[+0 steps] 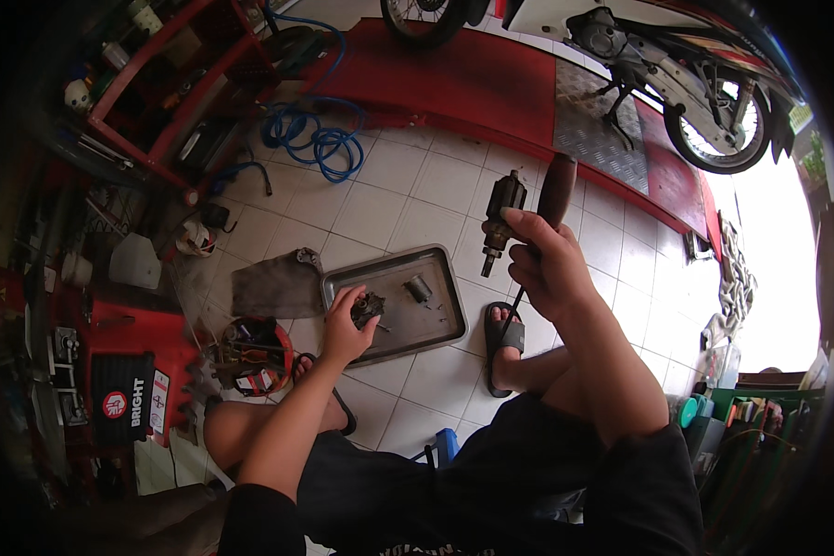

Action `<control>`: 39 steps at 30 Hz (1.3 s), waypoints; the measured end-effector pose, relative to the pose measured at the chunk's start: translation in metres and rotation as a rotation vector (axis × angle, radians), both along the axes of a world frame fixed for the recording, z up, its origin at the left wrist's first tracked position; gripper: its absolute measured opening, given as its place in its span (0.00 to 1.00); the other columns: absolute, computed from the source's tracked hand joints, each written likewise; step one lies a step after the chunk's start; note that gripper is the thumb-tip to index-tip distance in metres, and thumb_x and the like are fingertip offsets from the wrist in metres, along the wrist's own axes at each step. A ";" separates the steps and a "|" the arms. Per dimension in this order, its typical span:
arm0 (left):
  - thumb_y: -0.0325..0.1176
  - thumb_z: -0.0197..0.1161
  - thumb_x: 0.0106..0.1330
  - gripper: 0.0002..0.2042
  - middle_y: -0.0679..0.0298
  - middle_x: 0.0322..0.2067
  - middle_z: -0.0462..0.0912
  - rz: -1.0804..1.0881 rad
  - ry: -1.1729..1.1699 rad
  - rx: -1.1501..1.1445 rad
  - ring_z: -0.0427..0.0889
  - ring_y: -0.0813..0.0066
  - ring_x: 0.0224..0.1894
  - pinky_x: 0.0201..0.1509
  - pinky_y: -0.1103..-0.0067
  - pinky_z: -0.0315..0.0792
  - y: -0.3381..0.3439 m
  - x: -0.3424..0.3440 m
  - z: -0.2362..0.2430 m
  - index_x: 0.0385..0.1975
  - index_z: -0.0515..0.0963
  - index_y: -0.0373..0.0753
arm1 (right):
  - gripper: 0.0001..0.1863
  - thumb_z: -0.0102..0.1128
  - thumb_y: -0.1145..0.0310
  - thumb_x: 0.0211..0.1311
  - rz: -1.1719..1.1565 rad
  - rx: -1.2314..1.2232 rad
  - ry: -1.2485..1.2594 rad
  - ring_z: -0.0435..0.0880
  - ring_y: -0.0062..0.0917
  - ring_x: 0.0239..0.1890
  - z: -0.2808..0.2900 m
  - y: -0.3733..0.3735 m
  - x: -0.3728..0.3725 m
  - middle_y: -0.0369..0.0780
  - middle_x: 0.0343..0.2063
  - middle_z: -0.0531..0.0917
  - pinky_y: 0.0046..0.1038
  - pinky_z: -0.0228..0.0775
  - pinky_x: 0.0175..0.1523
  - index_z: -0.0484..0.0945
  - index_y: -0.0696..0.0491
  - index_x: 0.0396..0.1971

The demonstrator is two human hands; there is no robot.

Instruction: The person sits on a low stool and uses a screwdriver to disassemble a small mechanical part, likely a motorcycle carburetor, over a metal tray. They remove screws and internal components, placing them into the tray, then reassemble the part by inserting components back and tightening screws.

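On the tiled floor (422,199), a shallow metal tray (408,336) is set down, and the separated metal parts are divided between it and the hands. The ribbed metal spindle (503,221) is held above and to the right of the tray by the right hand (549,264), its fingers closed and the thumb pressed along the side. In the same grip a screwdriver (556,190) is carried, handle up, its shaft directed toward the floor.

At the near left of the tray, a dark metal part (369,307) is grasped by the left hand (345,329), the fingers bent around it; whether it is lifted clear or rests on the tray cannot be determined. A short metal cylinder (418,289) is noted in the tray, apart from both hands, with small pieces (439,309) near it that are too small to identify.

As to progress, the spindle, dark part and cylinder are judged to be fully separated, since no two are seen joined. No part is being turned by the screwdriver. Fitting of the parts to one another is not done; whether further separation is left cannot be established from this view.
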State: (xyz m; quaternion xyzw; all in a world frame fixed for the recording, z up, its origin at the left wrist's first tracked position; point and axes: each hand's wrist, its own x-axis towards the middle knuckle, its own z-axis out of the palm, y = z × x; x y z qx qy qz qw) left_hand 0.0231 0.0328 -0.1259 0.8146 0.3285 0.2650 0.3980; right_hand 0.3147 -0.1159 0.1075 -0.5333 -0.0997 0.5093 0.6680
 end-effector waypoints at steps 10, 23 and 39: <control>0.26 0.73 0.50 0.27 0.53 0.50 0.72 0.213 0.294 -0.154 0.74 0.49 0.55 0.59 0.62 0.71 -0.041 0.065 -0.231 0.52 0.72 0.38 | 0.18 0.69 0.65 0.61 -0.060 -0.163 0.122 0.57 0.09 0.16 0.001 -0.018 0.022 0.35 0.29 0.82 0.17 0.52 0.22 0.74 0.55 0.45; 0.45 0.76 0.52 0.37 0.49 0.57 0.70 0.336 0.451 0.164 0.70 0.47 0.61 0.65 0.61 0.67 -0.043 0.105 -0.215 0.60 0.67 0.37 | 0.22 0.62 0.54 0.66 -0.281 -0.326 0.164 0.63 0.11 0.15 0.008 0.018 0.009 0.43 0.39 0.85 0.15 0.55 0.20 0.76 0.57 0.47; 0.38 0.84 0.46 0.29 0.57 0.46 0.85 0.534 0.167 -0.745 0.85 0.62 0.47 0.56 0.69 0.77 0.012 0.148 -0.239 0.47 0.80 0.33 | 0.20 0.61 0.58 0.67 -0.173 -0.193 0.092 0.57 0.09 0.14 -0.006 0.005 0.021 0.42 0.41 0.85 0.15 0.50 0.19 0.75 0.61 0.48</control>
